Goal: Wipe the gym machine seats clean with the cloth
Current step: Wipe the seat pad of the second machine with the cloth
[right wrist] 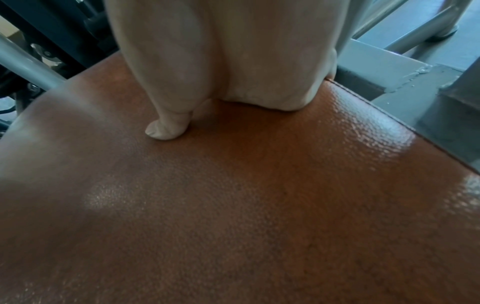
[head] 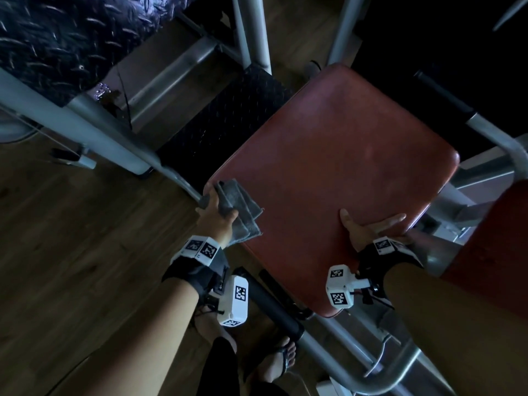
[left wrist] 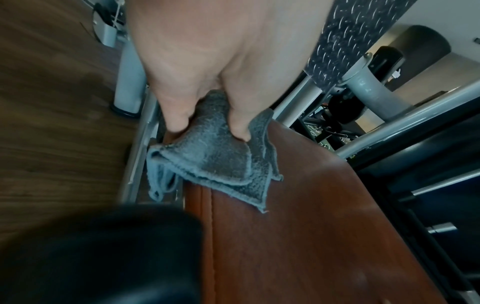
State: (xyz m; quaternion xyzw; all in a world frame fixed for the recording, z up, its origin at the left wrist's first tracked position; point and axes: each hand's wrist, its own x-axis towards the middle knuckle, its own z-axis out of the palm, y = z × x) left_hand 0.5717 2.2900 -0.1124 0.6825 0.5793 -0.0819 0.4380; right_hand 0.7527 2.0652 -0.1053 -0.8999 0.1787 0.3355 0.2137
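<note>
A red-brown padded seat [head: 337, 178] fills the middle of the head view. My left hand [head: 218, 212] grips a folded grey cloth [head: 240, 212] at the seat's left corner. In the left wrist view the fingers [left wrist: 179, 121] pinch the cloth [left wrist: 221, 162], which lies over the seat's edge [left wrist: 298, 205] and hangs partly off it. My right hand [head: 368, 227] rests flat on the seat's right edge with straight fingers and the thumb spread. From the right wrist view the palm [right wrist: 259, 82] and thumb [right wrist: 166, 127] press on the shiny seat surface [right wrist: 233, 205].
Grey steel frame tubes [head: 85, 127] and a black tread plate [head: 228, 115] stand left of the seat. A black foam roller [head: 274, 307] runs below the seat near my feet. A second red pad [head: 497, 252] sits at the right. Wood floor [head: 71, 238] lies left.
</note>
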